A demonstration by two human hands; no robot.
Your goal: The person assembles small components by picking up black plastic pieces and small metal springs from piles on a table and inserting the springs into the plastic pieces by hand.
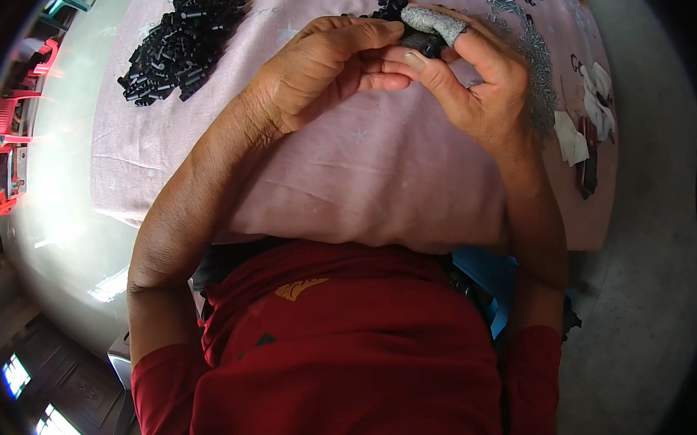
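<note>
Left hand: the left hand (333, 65) is curling its fingers toward the right one, and its fingertips are pinching a small black part (422, 44); the grip looks firm, probably to keep the piece from turning.
Right hand: the right hand (467, 77) is grasping the same part from the other side. Its index finger is wearing a grey finger cot (433, 22), which seems to be there for protection or for better grip when pressing.
Small black part: it is being held between both hands, just above the table, near the far middle; its exact shape is mostly hidden by the fingers.
Table: the table is covered with a pink cloth (346, 162), maybe so that little pieces are not rolling away.
Left pile: a heap of black cylindrical pieces (182, 41) is lying at the far left, well apart from the hands.
Far pile: more small black pieces (392, 2) are lying just behind the hands, within easy reach.
Right side: a scatter of thin metal springs or wires (533, 58) is lying near the right hand; white scraps (587, 114) are lying at the cloth's right edge.
</note>
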